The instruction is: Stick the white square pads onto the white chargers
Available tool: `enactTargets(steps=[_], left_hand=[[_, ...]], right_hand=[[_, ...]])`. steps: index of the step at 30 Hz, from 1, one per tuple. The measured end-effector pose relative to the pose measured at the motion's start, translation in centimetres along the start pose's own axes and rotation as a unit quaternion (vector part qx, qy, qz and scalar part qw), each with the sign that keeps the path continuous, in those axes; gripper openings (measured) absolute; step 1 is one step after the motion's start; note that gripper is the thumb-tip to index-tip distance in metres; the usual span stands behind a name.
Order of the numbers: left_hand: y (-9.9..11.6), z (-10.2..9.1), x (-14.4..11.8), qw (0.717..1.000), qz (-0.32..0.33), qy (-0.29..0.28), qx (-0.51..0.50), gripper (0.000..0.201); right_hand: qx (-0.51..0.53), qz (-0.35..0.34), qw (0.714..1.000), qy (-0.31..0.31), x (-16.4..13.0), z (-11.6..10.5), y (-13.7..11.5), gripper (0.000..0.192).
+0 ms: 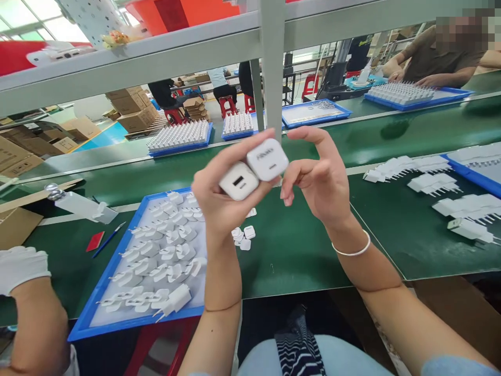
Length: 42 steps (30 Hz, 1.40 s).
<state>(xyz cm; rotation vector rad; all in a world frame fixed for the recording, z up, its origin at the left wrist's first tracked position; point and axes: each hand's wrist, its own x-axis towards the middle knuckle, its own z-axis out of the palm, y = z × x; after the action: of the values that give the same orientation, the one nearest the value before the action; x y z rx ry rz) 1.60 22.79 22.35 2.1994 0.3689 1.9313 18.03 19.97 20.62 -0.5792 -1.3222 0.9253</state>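
Note:
My left hand (219, 201) is raised over the green table (297, 250) and grips two white charger plugs side by side: one (238, 181) showing its USB port, the other (268, 159) showing a printed face. My right hand (317, 180) hovers just to the right of them, fingers apart, its fingertips close to the upper plug; it holds nothing. A thin bangle circles my right wrist. Below and left lies a blue tray (97, 305) with several white plugs lying in rows.
Small white caps (243, 236) lie loose beside the tray. More plugs (434, 180) are spread at the right. A co-worker's gloved hand (21, 266) is at the left edge. A bottle (78, 203), a red card and a blue pen lie at left. Further trays stand across the conveyor.

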Motion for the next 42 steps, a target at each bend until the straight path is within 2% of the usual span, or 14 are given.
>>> enactTargets(steps=[1,3,4,6,10,14,20,24,27,31,34,37,40,42], left_hand=[[-0.3,-0.7,0.2,1.0,0.002,0.029,0.006,0.037],[-1.1,-2.3,0.4,0.997,0.011,0.071,0.015,0.044],[-1.6,-3.2,0.5,0.996,0.02,0.08,0.017,0.048],[-2.7,-4.7,0.5,0.996,0.035,0.075,0.014,0.054],[-4.2,-6.5,0.2,0.997,0.048,0.059,0.005,0.059],[-3.8,-6.2,0.0,0.998,0.035,0.051,-0.015,0.061],[-2.3,-5.0,0.4,0.997,0.017,0.073,0.023,0.047],[-2.7,-5.1,0.3,0.997,-0.008,0.063,0.04,0.045],[-3.4,-5.2,0.0,0.998,-0.043,0.026,0.049,0.042],[-4.5,-4.8,-0.2,0.993,-0.093,-0.074,0.001,0.042],[-5.2,-3.4,-0.2,0.979,-0.139,-0.136,-0.062,0.045],[-5.3,-0.9,-0.3,0.945,-0.22,-0.182,-0.163,0.044],[-4.6,1.7,-0.8,0.902,-0.295,-0.184,-0.256,0.045],[-4.0,3.0,-1.1,0.89,-0.325,-0.158,-0.278,0.045]], right_hand=[[-0.001,0.01,1.0,-0.019,0.5,0.1,1.2,0.056],[-0.083,0.077,0.99,-0.079,1.4,0.3,4.3,0.046],[-0.161,0.126,0.971,-0.123,1.7,0.5,6.2,0.039],[-0.306,0.215,0.904,-0.206,1.8,0.9,10.1,0.026],[-0.416,0.283,0.825,-0.256,0.8,1.4,16.3,0.027],[-0.464,0.304,0.786,-0.273,0.0,1.2,19.1,0.036],[-0.459,0.335,0.78,-0.263,-0.2,1.1,20.4,0.036],[-0.42,0.349,0.808,-0.221,0.7,0.3,19.7,0.035],[-0.366,0.317,0.86,-0.161,2.3,-1.1,17.2,0.026],[-0.267,0.205,0.94,-0.054,4.0,-2.6,11.3,0.025],[-0.138,0.071,0.987,0.045,4.0,-2.7,7.1,0.028],[-0.011,-0.028,0.994,0.109,3.4,-2.1,4.5,0.025],[0.006,-0.041,0.99,0.138,2.8,-1.7,3.3,0.016],[-0.003,-0.049,0.987,0.155,2.6,-1.7,2.8,0.012]])
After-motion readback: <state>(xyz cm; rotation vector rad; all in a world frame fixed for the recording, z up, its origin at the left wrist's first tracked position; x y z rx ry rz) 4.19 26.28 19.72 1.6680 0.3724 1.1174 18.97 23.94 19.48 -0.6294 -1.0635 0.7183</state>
